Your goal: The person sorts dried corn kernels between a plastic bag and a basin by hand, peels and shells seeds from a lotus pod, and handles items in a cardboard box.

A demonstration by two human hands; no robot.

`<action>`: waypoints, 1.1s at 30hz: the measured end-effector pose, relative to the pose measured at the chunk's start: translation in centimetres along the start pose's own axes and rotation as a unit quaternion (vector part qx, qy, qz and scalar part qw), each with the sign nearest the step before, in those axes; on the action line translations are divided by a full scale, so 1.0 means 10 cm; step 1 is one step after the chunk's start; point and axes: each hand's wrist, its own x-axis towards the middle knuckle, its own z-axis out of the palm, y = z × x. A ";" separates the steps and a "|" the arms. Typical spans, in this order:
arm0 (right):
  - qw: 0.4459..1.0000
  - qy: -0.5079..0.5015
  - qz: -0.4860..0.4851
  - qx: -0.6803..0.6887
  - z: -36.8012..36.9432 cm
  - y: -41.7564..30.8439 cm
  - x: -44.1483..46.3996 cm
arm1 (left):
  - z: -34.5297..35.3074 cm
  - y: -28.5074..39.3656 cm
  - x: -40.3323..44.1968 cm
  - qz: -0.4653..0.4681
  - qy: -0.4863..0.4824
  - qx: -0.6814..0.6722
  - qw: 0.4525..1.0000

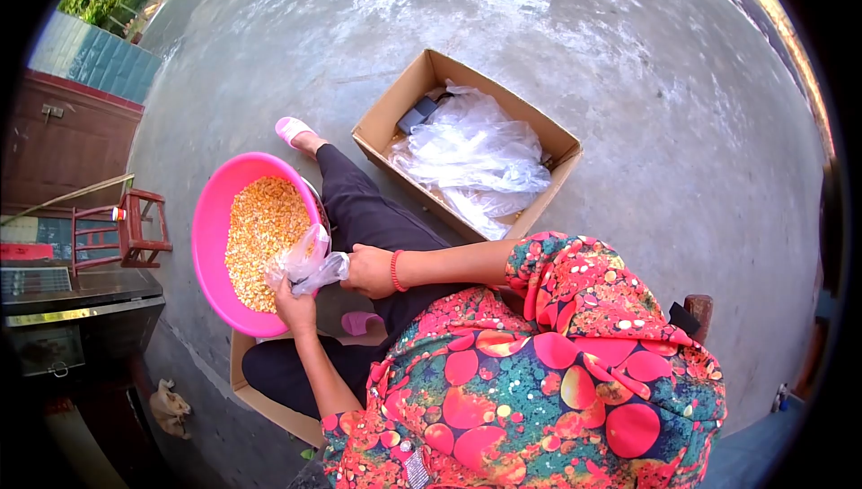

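A pink basin (209, 242) holds yellow corn kernels (260, 229). Over the basin's near right side, my left hand (294, 308) has its fingers closed on a clear plastic bag (303, 260). My right hand (370, 272), with a red beaded bracelet at the wrist, grips the gathered end of the same bag from the right. The bag is crumpled and hangs partly over the kernels; a small dark patch shows at my left fingertips, too small to make out.
An open cardboard box (382, 112) with clear plastic bags (480, 152) and a dark object stands ahead. Another cardboard piece (283, 413) lies under my bent left leg. A wooden chair (139, 229), a dark cabinet (90, 296) and a small bag (169, 408) are at the left.
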 end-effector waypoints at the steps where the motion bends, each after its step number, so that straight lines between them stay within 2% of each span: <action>1: 1.000 0.002 0.000 0.001 0.01 0.00 0.00 | 0.01 -0.02 0.00 0.000 0.000 0.001 1.000; 7: 1.000 0.021 -0.011 -0.010 0.05 0.01 -0.01 | 0.03 -0.11 -0.02 0.006 0.009 0.015 1.000; 8: 0.999 0.039 -0.025 -0.021 0.05 0.02 -0.01 | 0.10 -0.23 -0.01 -0.025 0.029 -0.114 0.993; 9: 0.999 0.038 -0.017 -0.018 0.05 0.03 -0.01 | 0.08 -0.34 0.00 -0.055 0.057 -0.236 0.969; 10: 0.999 0.036 -0.019 -0.009 0.06 0.04 -0.02 | 0.06 -0.35 -0.01 -0.129 0.070 -0.334 0.931; 11: 1.000 0.016 -0.008 -0.005 0.04 0.03 -0.01 | 0.06 -0.34 0.01 -0.169 0.149 -0.432 0.873; 12: 1.000 0.019 -0.016 -0.006 0.00 0.02 -0.02 | 0.00 -0.45 0.05 -0.152 0.158 -0.437 0.872; 13: 0.999 0.020 -0.025 -0.005 0.00 0.04 0.00 | -0.09 -0.34 0.09 -0.201 0.171 -0.520 0.812; 15: 0.999 0.018 -0.019 0.024 -0.03 0.03 0.00 | -0.19 -0.54 0.11 -0.219 0.186 -0.623 0.727; 18: 0.998 0.026 -0.029 0.055 -0.08 0.01 0.03 | -0.56 -0.40 0.10 -0.187 0.237 -0.693 0.655; 22: 0.997 0.021 -0.031 0.069 -0.15 -0.05 0.06 | -1.35 -0.37 0.01 -0.111 0.278 -0.703 0.645; 28: 0.998 0.007 -0.036 0.056 -0.18 -0.12 0.08 | -2.45 -0.50 -0.69 -0.054 0.381 -0.659 0.646; 30: 0.998 0.006 -0.042 0.053 -0.16 -0.13 0.08 | -2.55 -0.62 -0.95 -0.084 0.397 -0.628 0.664; 33: 0.998 0.009 -0.045 0.042 -0.15 -0.13 0.07 | -2.39 -1.03 -1.31 -0.198 0.417 -0.575 0.676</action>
